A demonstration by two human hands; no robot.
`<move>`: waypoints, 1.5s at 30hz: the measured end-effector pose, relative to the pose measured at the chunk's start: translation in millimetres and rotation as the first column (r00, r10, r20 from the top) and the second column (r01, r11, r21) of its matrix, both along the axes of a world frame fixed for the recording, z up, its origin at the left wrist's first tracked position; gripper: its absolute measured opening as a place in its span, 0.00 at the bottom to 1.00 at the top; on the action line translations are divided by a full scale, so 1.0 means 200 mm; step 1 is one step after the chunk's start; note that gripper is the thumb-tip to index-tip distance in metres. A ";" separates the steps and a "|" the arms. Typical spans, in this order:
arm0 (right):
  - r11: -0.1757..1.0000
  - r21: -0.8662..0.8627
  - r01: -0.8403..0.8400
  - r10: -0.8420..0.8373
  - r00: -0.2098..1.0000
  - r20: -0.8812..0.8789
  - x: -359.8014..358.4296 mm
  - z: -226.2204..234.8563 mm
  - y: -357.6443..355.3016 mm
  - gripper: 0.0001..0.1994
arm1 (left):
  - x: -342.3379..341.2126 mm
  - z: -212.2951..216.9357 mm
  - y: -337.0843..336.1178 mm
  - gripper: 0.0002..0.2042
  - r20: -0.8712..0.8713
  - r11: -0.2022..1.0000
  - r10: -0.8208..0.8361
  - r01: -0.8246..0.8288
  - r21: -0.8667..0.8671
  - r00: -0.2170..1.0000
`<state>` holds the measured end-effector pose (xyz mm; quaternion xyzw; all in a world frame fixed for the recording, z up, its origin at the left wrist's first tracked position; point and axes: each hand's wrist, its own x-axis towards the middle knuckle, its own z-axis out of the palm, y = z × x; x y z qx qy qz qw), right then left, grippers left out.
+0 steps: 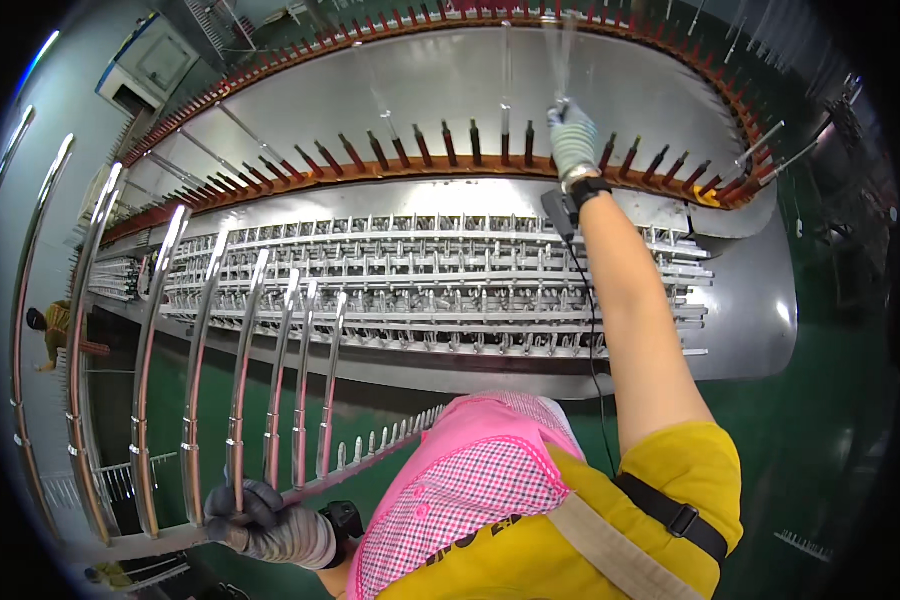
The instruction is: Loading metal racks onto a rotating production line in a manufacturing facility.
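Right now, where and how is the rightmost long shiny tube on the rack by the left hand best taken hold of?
Probably around the upper half of the tube, coming from its right. It is slim and long, its upper end is free, and only short bare pegs follow on that side of the rack; another tube stands close on its left.

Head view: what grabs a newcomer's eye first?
Probably the tall shiny tubes fanning up the left side from a slanting rack bar, where the gloved left hand is closed near a tube's foot. Next, the long brown oval track across the top, ringed with dark upright pegs; the gloved right hand is over its near edge, a blurred clear rod just above it.
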<state>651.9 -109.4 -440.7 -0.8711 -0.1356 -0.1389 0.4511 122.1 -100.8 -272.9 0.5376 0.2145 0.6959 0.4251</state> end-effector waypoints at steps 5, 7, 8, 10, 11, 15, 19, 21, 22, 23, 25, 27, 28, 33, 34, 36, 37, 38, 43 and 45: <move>0.997 -0.064 0.033 -0.029 0.998 0.063 -0.15 0.07 0.12 0.09 | 0.05 0.02 -0.04 0.18 0.053 0.987 0.153 -0.150 -0.059 0.987; 0.997 -0.066 0.047 -0.042 0.996 0.081 -0.08 0.00 0.14 0.10 | 0.08 0.01 -0.04 0.18 0.057 0.982 0.172 -0.167 -0.084 0.983; 0.997 -0.071 0.038 -0.031 0.995 0.097 -0.10 0.01 0.15 0.11 | 0.08 0.02 -0.05 0.18 0.056 0.972 0.213 -0.206 -0.112 0.975; 0.966 -0.250 -0.068 0.060 0.997 -0.039 -0.14 0.02 0.18 0.12 | 0.06 0.03 -0.05 0.18 0.072 0.984 0.161 -0.155 -0.088 0.984; 0.959 -0.266 -0.100 0.080 0.993 -0.087 -0.18 0.01 0.18 0.12 | 0.05 0.03 -0.05 0.18 0.084 0.993 0.105 -0.100 -0.062 0.991; 0.935 -0.010 -0.354 0.341 0.908 -0.244 -0.33 -0.03 0.07 0.13 | 0.02 0.02 -0.05 0.17 0.070 0.994 0.109 -0.108 -0.018 0.992; 0.787 0.521 -0.329 0.457 0.879 -0.136 -0.30 -0.26 -0.19 0.10 | 0.00 -0.01 -0.02 0.16 0.153 0.998 0.052 -0.045 -0.049 0.987; 0.784 0.611 -0.113 0.294 0.934 -0.203 -0.21 -0.15 -0.33 0.08 | 0.05 0.02 -0.05 0.14 0.165 0.964 0.241 -0.216 -0.154 0.956; 0.835 0.550 0.000 0.171 0.951 -0.259 -0.16 -0.04 -0.42 0.08 | 0.05 0.01 -0.04 0.14 0.161 0.963 0.241 -0.216 -0.159 0.957; 0.814 0.578 0.053 0.097 0.969 -0.227 -0.08 -0.01 -0.48 0.10 | 0.05 0.02 -0.03 0.14 0.199 0.990 0.117 -0.098 -0.105 0.973; 0.788 0.605 0.111 0.015 0.980 -0.199 0.07 0.01 -0.49 0.12 | 0.06 0.01 -0.03 0.13 0.227 0.998 -0.017 0.028 -0.047 0.974; 0.996 -0.005 0.093 -0.093 0.993 -0.076 0.18 0.01 -0.47 0.16 | 0.07 0.00 -0.03 0.14 0.184 0.999 0.050 -0.046 -0.028 0.982; 0.996 -0.089 0.000 -0.014 0.988 -0.157 0.22 0.00 -0.43 0.17 | 0.07 0.00 -0.02 0.14 0.162 0.997 0.081 -0.080 -0.016 0.983; 0.997 0.071 -0.017 0.038 0.948 -0.316 0.06 0.04 -0.28 0.17 | 0.07 0.01 -0.06 0.14 0.164 0.993 0.121 -0.120 -0.020 0.979; 0.996 0.077 -0.035 0.055 0.959 -0.278 0.07 0.02 -0.28 0.17 | 0.05 0.00 -0.05 0.15 0.178 0.998 0.064 -0.065 -0.004 0.982; 0.879 0.476 -0.033 0.165 0.957 -0.238 0.05 -0.04 -0.24 0.14 | 0.00 -0.03 -0.03 0.14 0.145 0.999 0.053 -0.054 0.000 0.988; 0.875 0.477 -0.082 0.239 0.931 -0.278 0.08 -0.05 -0.22 0.14 | -0.03 -0.04 -0.02 0.14 0.109 0.999 0.032 -0.033 0.003 0.993; 0.876 0.473 -0.091 0.249 0.927 -0.282 0.04 -0.05 -0.18 0.14 | -0.08 -0.06 -0.01 0.14 0.106 0.999 0.045 -0.045 -0.002 0.993; 0.948 -0.278 -0.157 0.118 0.981 -0.152 -0.03 -0.07 0.01 0.20 | -0.11 -0.07 -0.01 0.13 0.172 0.997 0.044 -0.032 -0.073 0.984; 0.940 -0.315 -0.133 0.105 0.989 -0.104 -0.02 -0.16 0.10 0.19 | -0.09 -0.07 -0.02 0.14 0.026 0.977 0.211 -0.210 -0.030 0.977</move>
